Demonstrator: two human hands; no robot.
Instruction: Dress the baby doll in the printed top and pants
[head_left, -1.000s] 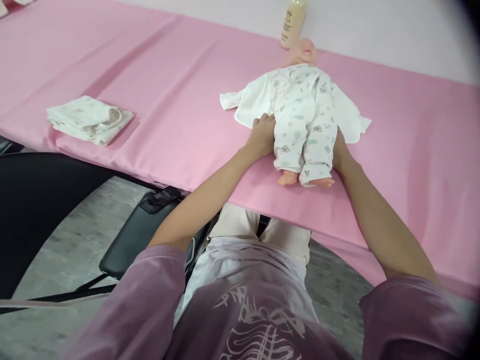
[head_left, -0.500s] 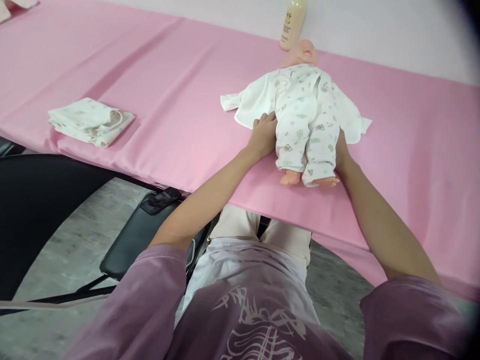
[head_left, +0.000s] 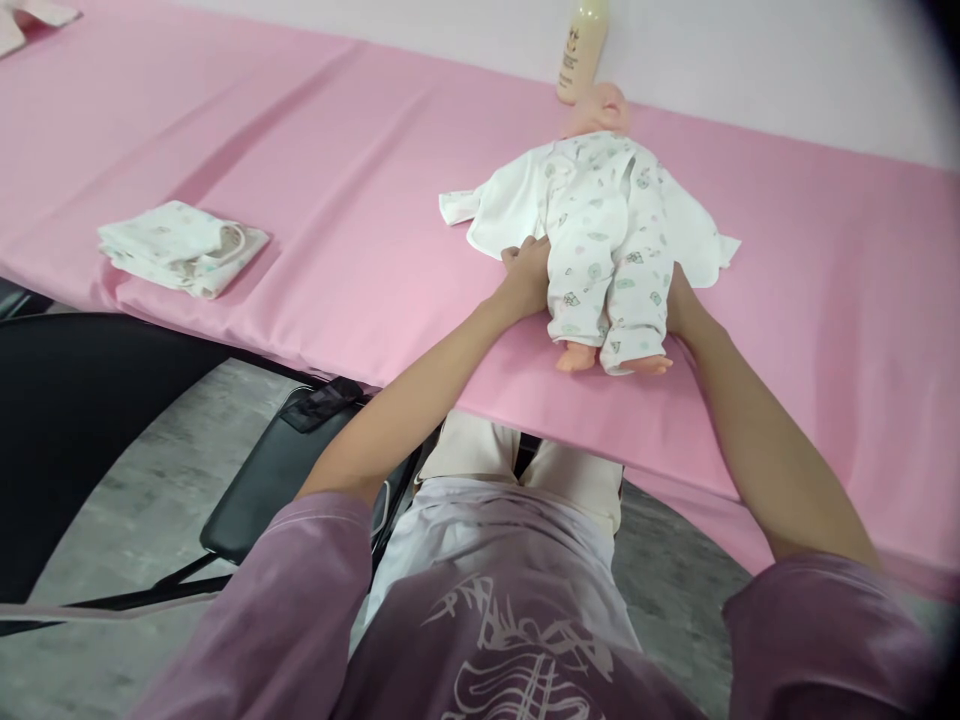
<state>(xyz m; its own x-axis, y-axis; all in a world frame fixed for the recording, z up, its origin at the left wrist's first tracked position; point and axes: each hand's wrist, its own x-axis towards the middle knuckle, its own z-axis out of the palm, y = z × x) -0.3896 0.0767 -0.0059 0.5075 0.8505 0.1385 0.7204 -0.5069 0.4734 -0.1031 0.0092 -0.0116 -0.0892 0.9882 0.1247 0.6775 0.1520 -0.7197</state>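
Note:
A baby doll [head_left: 602, 112] lies on its back on the pink-covered table, its feet towards me. It wears white printed trousers [head_left: 592, 255], pulled high over its body. A white top [head_left: 510, 205] is spread out flat under it, with a sleeve to each side. At the trousers' left side, my left hand [head_left: 528, 278] is closed with curled fingers on the cloth, its fingertips partly hidden. My right hand [head_left: 681, 302] is pressed against the opposite side of the trousers, and the doll's leg hides its fingers.
A cream bottle [head_left: 582, 52] stands by the wall behind the doll's head. Folded printed cloth [head_left: 180, 248] lies on the left of the pink table cover [head_left: 360, 200]. Below the near edge is a black folding chair [head_left: 262, 490], with another black chair [head_left: 90, 400] further left.
Both hands have shifted very slightly towards me along the trousers' sides, and the left fingers look more tucked in. The doll lies as before.

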